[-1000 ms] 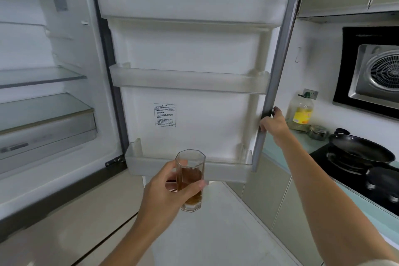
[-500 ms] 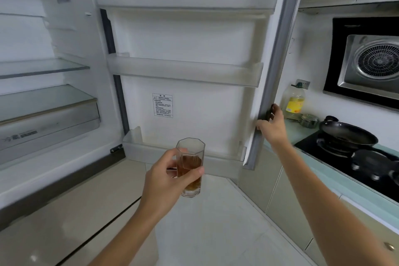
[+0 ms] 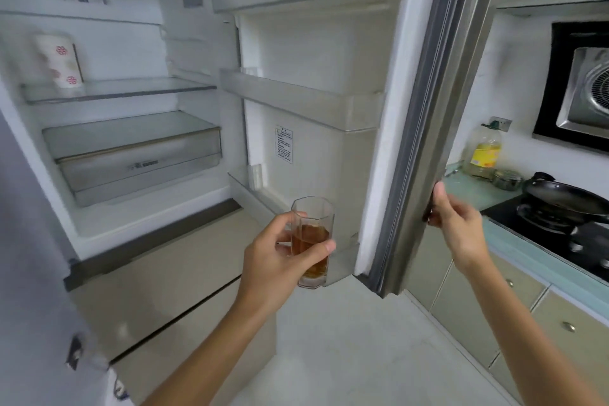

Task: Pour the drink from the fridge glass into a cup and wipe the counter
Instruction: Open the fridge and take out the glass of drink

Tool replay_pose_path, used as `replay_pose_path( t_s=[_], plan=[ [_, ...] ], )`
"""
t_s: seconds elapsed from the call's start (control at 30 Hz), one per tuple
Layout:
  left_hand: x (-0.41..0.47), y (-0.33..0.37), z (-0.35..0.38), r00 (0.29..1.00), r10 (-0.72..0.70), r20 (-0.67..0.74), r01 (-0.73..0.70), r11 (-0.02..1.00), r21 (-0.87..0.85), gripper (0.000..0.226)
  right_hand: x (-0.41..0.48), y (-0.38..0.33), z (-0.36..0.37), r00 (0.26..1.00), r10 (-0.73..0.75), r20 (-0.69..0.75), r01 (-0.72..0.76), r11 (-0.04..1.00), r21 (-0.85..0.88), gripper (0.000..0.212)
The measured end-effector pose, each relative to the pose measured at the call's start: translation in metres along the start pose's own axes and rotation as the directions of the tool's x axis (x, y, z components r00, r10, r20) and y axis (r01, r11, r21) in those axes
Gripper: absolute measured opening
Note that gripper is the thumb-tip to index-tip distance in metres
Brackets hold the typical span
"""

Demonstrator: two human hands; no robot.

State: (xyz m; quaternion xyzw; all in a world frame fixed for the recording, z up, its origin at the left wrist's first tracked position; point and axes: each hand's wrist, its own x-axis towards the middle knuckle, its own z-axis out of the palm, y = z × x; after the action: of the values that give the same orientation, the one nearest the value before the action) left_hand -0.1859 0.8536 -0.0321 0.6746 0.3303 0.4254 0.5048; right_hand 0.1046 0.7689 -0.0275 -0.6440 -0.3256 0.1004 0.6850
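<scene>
White paper cup (image 3: 59, 61) with pink flowers is standing on a glass fridge shelf (image 3: 115, 89), far up and to the left of our left hand (image 3: 280, 260). We are holding the glass (image 3: 313, 217) upright in that hand, fingers and thumb wrapped round it, amber drink filling roughly its lower half, just in front of the lowest door bin (image 3: 341, 264). Right of it, our right hand (image 3: 458, 231) is gripping the edge of the open fridge door (image 3: 329, 43), fingers curled behind it. Beyond that hand, further right, the teal counter (image 3: 468, 188) is carrying an oil bottle (image 3: 486, 152), and a black pan (image 3: 566, 199) is sitting on the stove.
</scene>
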Motion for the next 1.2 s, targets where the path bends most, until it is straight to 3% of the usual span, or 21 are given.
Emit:
replay_pose_path(
  t_s=[0.2,0.3,0.43,0.6,0.77,0.87,0.97,1.2],
  plan=[
    [-0.049,-0.007,-0.056,0.989,-0.019,-0.145,0.032,0.996,0.083,0.044,-0.080,-0.029,0.052,0.975,-0.143,0.171,0.138,0.990,0.037,0.043],
    [-0.072,-0.006,-0.090,0.978,-0.042,-0.204,0.072,0.987,0.142,0.044,-0.107,-0.044,0.089,0.942,-0.188,0.278,0.168,0.981,0.097,0.022],
    [-0.097,-0.006,-0.135,0.947,-0.059,-0.316,0.124,0.974,0.190,0.053,-0.136,-0.065,0.148,0.841,-0.350,0.413,0.330,0.936,0.120,0.051],
    [-0.119,-0.009,-0.184,0.880,-0.080,-0.468,0.177,0.970,0.167,0.057,-0.162,-0.082,0.237,0.674,-0.558,0.483,0.544,0.818,0.186,0.051],
    [-0.128,-0.013,-0.228,0.798,-0.082,-0.597,0.212,0.965,0.152,0.063,-0.176,-0.083,0.328,0.645,-0.576,0.502,0.604,0.787,0.126,0.032],
    [-0.128,-0.009,-0.249,0.748,-0.083,-0.658,0.240,0.959,0.151,0.054,-0.181,-0.084,0.382,0.587,-0.634,0.504,0.702,0.709,0.073,0.043],
    [-0.123,-0.009,-0.270,0.696,-0.073,-0.715,0.262,0.952,0.157,0.055,-0.180,-0.085,0.430,0.539,-0.639,0.549,0.697,0.704,0.136,0.050],
    [-0.099,-0.015,-0.298,0.562,-0.058,-0.825,0.300,0.944,0.138,0.048,-0.164,-0.099,0.508,0.482,-0.508,0.714,0.691,0.722,0.047,0.057]
  ],
)
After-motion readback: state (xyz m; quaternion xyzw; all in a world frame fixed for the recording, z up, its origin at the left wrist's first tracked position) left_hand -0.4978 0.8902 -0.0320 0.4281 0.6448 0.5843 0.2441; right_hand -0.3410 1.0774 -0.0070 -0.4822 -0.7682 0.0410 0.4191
